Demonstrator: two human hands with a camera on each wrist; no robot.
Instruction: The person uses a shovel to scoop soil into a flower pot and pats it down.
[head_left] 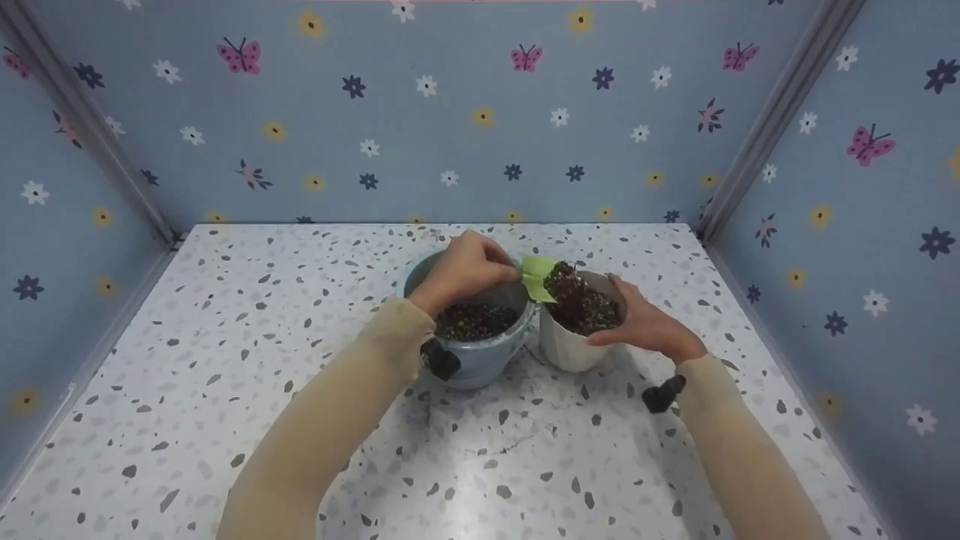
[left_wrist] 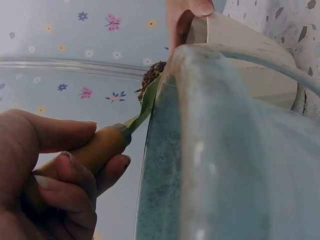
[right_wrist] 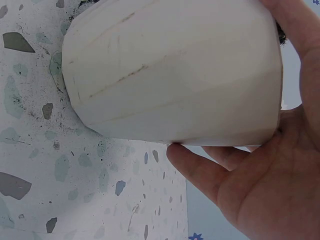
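Observation:
My left hand [head_left: 472, 264] grips the wooden handle [left_wrist: 106, 148] of a small garden trowel with a green blade [head_left: 535, 279]. The blade crosses the blue pot's rim and tilts toward the white pot, with a clump of dark soil [head_left: 564, 283] at its tip. Beneath my left hand stands the glazed blue pot [head_left: 480, 366], with soil low inside. My right hand [head_left: 654, 324] holds the white pot [head_left: 561, 346] from its right side, thumb at the near rim and fingers at the far side. Soil [head_left: 596, 311] fills much of the white pot.
Both pots stand side by side on a white speckled tabletop [head_left: 187, 390]. Crumbs of soil [head_left: 517, 442] lie in front of them. Blue flower-patterned panels [head_left: 450, 112] enclose the back and sides. A small black device is strapped at each wrist.

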